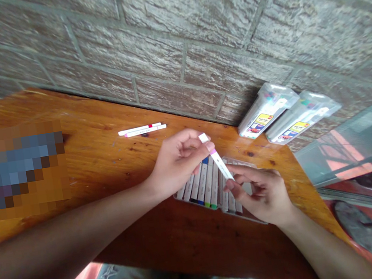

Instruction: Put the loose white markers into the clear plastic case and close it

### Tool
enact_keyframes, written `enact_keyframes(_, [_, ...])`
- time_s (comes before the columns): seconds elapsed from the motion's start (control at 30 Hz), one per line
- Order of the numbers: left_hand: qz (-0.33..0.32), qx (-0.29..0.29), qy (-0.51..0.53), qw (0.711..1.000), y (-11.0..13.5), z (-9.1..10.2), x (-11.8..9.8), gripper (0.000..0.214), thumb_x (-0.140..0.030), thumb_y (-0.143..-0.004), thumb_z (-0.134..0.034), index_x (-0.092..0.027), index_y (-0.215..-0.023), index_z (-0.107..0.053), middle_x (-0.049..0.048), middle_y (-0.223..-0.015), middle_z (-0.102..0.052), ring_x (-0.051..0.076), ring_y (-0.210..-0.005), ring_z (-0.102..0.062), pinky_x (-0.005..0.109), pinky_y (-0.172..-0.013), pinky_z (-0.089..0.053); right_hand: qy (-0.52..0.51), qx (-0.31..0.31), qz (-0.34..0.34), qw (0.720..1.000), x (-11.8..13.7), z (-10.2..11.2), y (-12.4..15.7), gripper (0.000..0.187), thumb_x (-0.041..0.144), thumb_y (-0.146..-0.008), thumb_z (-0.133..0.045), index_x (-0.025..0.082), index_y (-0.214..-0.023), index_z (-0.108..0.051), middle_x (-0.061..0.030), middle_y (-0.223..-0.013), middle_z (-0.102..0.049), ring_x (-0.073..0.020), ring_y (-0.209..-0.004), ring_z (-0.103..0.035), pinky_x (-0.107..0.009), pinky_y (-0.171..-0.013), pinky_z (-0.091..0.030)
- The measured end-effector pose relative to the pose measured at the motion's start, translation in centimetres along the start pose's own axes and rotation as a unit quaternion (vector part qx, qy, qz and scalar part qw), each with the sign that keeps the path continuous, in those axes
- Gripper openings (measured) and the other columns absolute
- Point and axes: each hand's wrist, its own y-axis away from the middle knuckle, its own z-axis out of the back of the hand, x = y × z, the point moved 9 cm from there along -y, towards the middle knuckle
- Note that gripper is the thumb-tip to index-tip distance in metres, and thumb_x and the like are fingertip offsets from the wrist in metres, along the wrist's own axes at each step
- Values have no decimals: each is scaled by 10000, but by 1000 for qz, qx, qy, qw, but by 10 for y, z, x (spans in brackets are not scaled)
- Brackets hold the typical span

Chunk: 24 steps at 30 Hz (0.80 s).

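Observation:
A white marker (pixel 220 163) with a pink band slants between my two hands, above an open clear case (pixel 180 198). My left hand (pixel 178 159) pinches its upper end, just by the pink band. The lower end is between the thumb and fingers of my right hand (pixel 262 191). Several white markers (pixel 198 186) with blue, green and dark ends lie side by side in the case, partly hidden by both hands. Two more white markers (pixel 145 130), one with a red band and one with a pink tip, lie together on the wooden table (pixel 104 156).
Two clear plastic boxes (pixel 265 111) with yellow labels stand against the stone wall (pixel 156 36) at the back right. A glass panel (pixel 357 142) is beyond the table's right edge. A blurred-out patch (pixel 16 172) covers the left side.

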Motion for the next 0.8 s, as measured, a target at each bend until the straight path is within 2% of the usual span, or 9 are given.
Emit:
enact_keyframes(0.13, [69,-14,50,996,-6,7,19,294,-384,-863,-827,-151,-855,-648,-44,-666,-646,37,-433,-493,168,-418,-373,-133,43,-65,988,-7,-16,5,624,100,-929,-709,212,-1533,-601,-58,-913,-837,-121,-552,-687,-233,-538,-604])
enact_keyframes(0.23, [112,-29,89,989,-7,11,31,319,-368,-811,-876,-140,-895,-669,-49,-655,-639,25,-430,-472,155,-415,-361,-198,55,-44,978,2,-21,7,713,52,-904,-724,250,-1571,-568,-122,-1129,-826,-149,-685,-738,-283,-630,-657])
enact_keyframes(0.3, [141,-45,114,982,-7,14,38,385,-344,-755,-921,-146,-974,-674,-52,-658,-649,31,-429,-473,156,-411,-366,-213,58,-29,975,7,-21,9,733,21,-897,-722,293,-1562,-580,-130,-1214,-804,-154,-731,-741,-306,-669,-665])
enact_keyframes(0.4, [188,-60,151,969,-4,15,46,406,-315,-736,-934,-154,-1002,-672,-63,-640,-631,34,-432,-474,156,-424,-387,-219,58,-31,973,7,-20,11,767,5,-891,-730,333,-1566,-571,-130,-1274,-784,-154,-744,-735,-325,-688,-662])
enact_keyframes(0.5, [226,-48,191,954,-2,10,50,290,-293,-790,-891,-146,-891,-662,-51,-657,-625,28,-453,-474,152,-442,-399,-225,52,-32,972,6,-17,10,802,-6,-894,-721,347,-1590,-535,-141,-1336,-765,-151,-746,-730,-321,-679,-652])
enact_keyframes(0.6, [257,-39,227,939,0,6,52,262,-262,-820,-861,-143,-785,-630,-34,-661,-630,36,-483,-509,157,-469,-428,-220,53,-35,973,6,-17,8,803,-10,-903,-710,362,-1592,-528,-141,-1355,-760,-141,-720,-721,-312,-663,-644])
enact_keyframes(0.7, [291,-52,231,927,3,6,56,200,-241,-861,-812,-134,-793,-656,6,-705,-686,69,-547,-599,180,-519,-478,-212,59,-40,975,6,-17,7,792,-4,-909,-711,358,-1590,-531,-141,-1338,-767,-145,-716,-726,-321,-664,-650])
enact_keyframes(0.8, [305,-55,232,922,4,4,57,167,-229,-895,-776,-128,-805,-677,25,-720,-709,84,-561,-619,195,-530,-487,-205,57,-37,976,6,-17,8,781,-1,-913,-709,343,-1591,-533,-143,-1311,-776,-147,-710,-728,-327,-669,-656])
